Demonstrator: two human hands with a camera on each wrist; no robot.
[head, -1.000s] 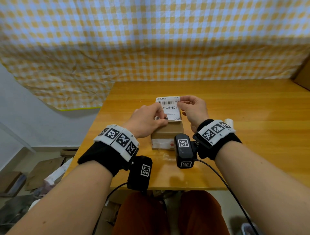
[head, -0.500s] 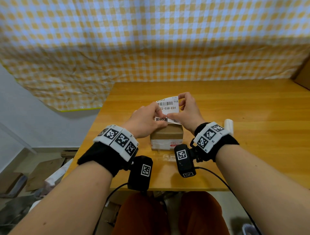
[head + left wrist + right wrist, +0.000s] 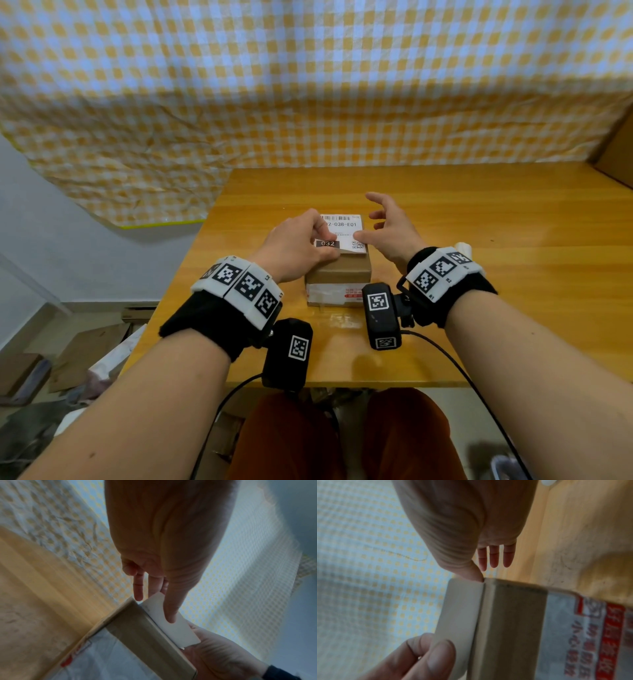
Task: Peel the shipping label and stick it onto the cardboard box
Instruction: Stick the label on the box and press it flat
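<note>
A small cardboard box (image 3: 337,274) stands on the wooden table (image 3: 479,240) with the white shipping label (image 3: 342,228) lying over its top. My left hand (image 3: 327,246) pinches the label's near left corner between thumb and fingers. In the left wrist view the thumb lies on the label (image 3: 173,627), whose near edge stands off the box (image 3: 145,631). My right hand (image 3: 371,219) is spread with straight fingers, and its thumb tip touches the label's right edge. The right wrist view shows that thumb at the corner of the label (image 3: 462,608), beside the box (image 3: 510,622).
A small white object (image 3: 463,247) lies on the table just behind my right wrist. A yellow checked cloth (image 3: 308,85) hangs behind the table. Brown cardboard (image 3: 616,154) stands at the far right edge. Cardboard scraps lie on the floor (image 3: 51,363) to the left.
The label was held up in both hands above the box; now it lies down over the box top. My right hand has let go and spread its fingers.
</note>
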